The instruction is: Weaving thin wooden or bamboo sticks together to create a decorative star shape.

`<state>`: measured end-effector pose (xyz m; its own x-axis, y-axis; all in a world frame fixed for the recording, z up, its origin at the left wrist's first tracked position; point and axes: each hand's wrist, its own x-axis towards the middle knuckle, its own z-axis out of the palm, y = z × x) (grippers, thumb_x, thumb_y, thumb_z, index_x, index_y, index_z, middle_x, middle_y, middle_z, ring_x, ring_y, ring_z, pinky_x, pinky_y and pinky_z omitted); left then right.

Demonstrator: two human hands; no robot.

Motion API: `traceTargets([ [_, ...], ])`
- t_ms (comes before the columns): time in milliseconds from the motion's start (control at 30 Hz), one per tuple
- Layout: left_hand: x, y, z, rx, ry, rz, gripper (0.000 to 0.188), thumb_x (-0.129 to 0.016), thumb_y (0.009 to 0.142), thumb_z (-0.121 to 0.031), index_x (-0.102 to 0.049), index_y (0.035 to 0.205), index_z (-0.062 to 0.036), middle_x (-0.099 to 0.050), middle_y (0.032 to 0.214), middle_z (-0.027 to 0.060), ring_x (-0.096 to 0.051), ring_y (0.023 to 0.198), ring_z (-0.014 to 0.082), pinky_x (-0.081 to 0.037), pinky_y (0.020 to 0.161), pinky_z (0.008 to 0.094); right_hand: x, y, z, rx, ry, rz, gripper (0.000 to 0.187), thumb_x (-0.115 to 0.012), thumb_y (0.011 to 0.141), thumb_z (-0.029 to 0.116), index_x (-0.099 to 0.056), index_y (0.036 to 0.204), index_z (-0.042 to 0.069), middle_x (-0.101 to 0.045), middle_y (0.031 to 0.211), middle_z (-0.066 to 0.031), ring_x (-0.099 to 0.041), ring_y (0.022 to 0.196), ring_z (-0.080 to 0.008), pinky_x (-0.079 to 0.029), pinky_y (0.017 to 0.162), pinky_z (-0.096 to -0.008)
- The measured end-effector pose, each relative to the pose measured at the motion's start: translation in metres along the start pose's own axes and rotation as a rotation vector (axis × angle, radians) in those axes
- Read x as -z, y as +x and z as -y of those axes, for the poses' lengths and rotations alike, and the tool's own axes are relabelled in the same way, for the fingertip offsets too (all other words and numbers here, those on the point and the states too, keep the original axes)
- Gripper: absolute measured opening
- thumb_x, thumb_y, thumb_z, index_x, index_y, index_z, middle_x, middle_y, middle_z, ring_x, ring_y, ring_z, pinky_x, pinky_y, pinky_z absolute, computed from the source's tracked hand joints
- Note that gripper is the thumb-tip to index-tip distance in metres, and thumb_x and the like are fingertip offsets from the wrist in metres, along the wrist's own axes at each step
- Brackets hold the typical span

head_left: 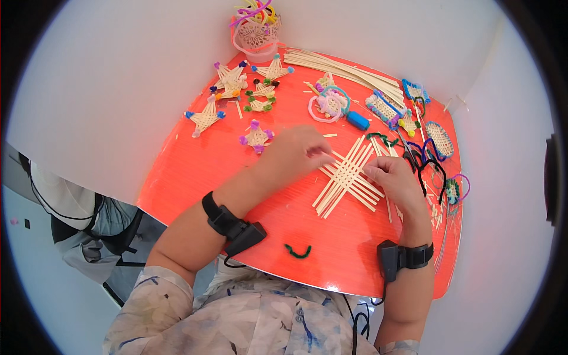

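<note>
A cross-shaped weave of pale flat strips (346,174) lies on the red table, its loose ends sticking out on all sides. My left hand (299,152) is closed at the upper left of the weave, thumb and finger pinched at a strip end. On the opposite side my right hand (391,176) is also closed, its thumb and fingertips on strip ends at the right edge. More loose strips (389,201) lie partly under my right hand. A short curved green pipe cleaner (300,256) rests near the table's front edge.
Several woven stars with coloured tips (206,118) sit at the left back. A tub of pipe cleaners (258,40) and a strip bundle (349,70) line the back. A blue cylinder (357,120), dark-handled scissors (409,155) and woven pieces (439,141) lie toward the right.
</note>
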<state>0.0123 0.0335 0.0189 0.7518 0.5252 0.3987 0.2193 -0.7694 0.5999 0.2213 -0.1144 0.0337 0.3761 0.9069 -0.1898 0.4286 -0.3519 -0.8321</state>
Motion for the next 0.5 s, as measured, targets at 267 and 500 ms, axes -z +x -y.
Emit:
traceTargets([
  [267, -0.026, -0.010, 0.006, -0.283, -0.151, 0.192, 0.018, -0.081, 0.077, -0.015, -0.074, 0.092, -0.0074, -0.066, 0.096, 0.0049, -0.061, 0.101, 0.0232, -0.049, 0.089, 0.0368, 0.003, 0.001, -0.006, -0.027, 0.014, 0.058, 0.022, -0.067, 0.092, 0.015, -0.072, 0.093, -0.006, -0.068, 0.074, -0.0050, -0.060, 0.069, -0.0096, -0.048, 0.063, -0.0280],
  [500, -0.028, -0.011, 0.007, -0.334, -0.047, 0.204, 0.016, -0.079, 0.078, -0.015, -0.075, 0.092, -0.0094, -0.069, 0.101, 0.0023, -0.061, 0.102, 0.0220, -0.047, 0.093, 0.0382, 0.005, 0.001, 0.002, -0.029, -0.163, 0.005, 0.020, -0.070, 0.089, 0.014, -0.073, 0.091, -0.005, -0.067, 0.071, -0.0051, -0.059, 0.066, -0.0094, -0.047, 0.061, -0.0293],
])
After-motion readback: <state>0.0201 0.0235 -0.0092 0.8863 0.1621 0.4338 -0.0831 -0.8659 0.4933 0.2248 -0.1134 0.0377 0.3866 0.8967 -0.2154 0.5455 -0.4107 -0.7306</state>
